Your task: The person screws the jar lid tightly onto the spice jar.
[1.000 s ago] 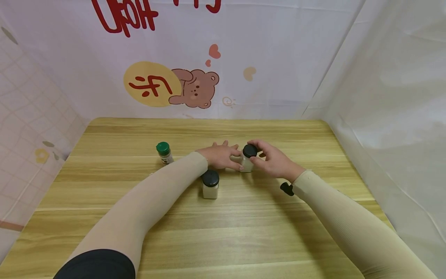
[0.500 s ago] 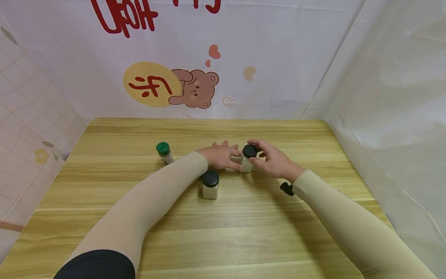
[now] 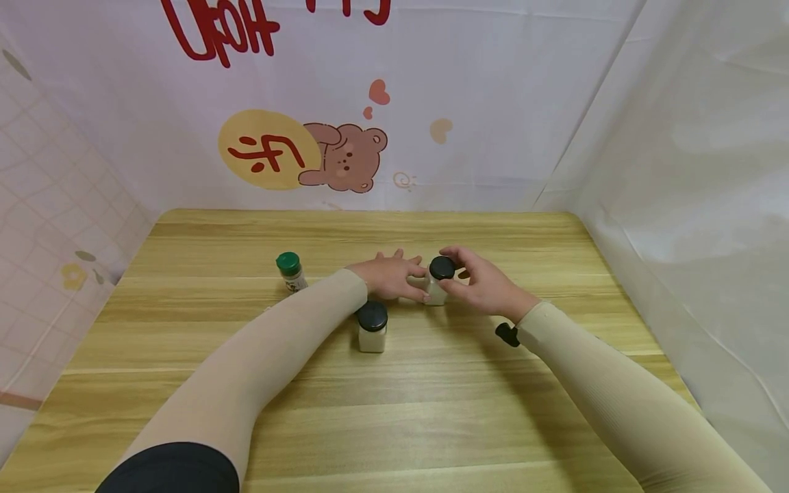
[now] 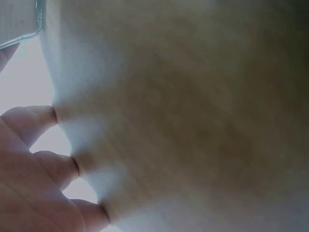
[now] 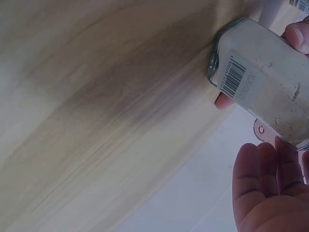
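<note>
A square glass spice jar (image 3: 436, 293) with pale contents and a black lid (image 3: 442, 267) stands on the table between the hands. My left hand (image 3: 390, 275) holds its lower body from the left between thumb and index finger; the other fingers spread over the tabletop. On the lid my right hand (image 3: 487, 286) rests thumb and forefinger, gripping it from the right. In the right wrist view the jar's side bears a barcode label (image 5: 236, 77), and the remaining right fingers (image 5: 256, 169) extend away from the glass. Only a corner of the jar (image 4: 19, 19) appears in the left wrist view.
Near the left forearm stands a second black-lidded jar (image 3: 372, 335), partly behind the sleeve. A green-capped shaker bottle (image 3: 291, 271) is farther left, just beyond the same sleeve. The wooden table (image 3: 431, 424) meets a printed white curtain (image 3: 493, 103) at the back.
</note>
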Demonstrator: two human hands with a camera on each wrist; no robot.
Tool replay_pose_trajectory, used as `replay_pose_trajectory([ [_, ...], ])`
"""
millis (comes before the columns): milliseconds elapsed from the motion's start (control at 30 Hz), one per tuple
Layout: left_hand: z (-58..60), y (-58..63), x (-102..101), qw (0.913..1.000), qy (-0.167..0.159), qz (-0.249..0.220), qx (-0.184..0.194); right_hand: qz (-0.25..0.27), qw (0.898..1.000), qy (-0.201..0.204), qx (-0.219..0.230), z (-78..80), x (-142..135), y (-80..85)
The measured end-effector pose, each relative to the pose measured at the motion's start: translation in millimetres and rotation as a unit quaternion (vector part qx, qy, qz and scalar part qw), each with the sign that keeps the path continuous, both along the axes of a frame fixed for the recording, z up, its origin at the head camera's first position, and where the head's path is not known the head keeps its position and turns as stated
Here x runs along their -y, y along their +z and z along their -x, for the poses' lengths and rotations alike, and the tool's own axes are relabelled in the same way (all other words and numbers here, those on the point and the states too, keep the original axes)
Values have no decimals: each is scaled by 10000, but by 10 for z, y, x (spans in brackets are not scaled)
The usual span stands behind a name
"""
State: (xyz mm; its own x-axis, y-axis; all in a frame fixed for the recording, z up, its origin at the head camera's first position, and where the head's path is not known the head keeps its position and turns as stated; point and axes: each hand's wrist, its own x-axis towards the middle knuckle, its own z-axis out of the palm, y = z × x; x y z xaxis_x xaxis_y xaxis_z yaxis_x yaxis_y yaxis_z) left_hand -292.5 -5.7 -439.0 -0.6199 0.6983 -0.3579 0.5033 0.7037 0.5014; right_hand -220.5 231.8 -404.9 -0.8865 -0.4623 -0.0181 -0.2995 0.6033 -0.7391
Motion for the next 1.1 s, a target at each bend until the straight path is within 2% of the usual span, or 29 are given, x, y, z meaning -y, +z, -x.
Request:
replay_pose_trajectory([
  [200,-6,4,-2,10000,-32,17,-60,85,9999,76,-112,9,3,-15],
  [567,4,-3,-14,10000,-2,40,-41,67,9999,-122,-9,7,17,-9],
  [867,7,-5,-6,10000,-26,40,-73,45,9997,-17,-234,13,13,-15],
  [1100,1,7,-5,10000,-28,32,-19,34,9998,-120,-151,-1,26,-9],
])
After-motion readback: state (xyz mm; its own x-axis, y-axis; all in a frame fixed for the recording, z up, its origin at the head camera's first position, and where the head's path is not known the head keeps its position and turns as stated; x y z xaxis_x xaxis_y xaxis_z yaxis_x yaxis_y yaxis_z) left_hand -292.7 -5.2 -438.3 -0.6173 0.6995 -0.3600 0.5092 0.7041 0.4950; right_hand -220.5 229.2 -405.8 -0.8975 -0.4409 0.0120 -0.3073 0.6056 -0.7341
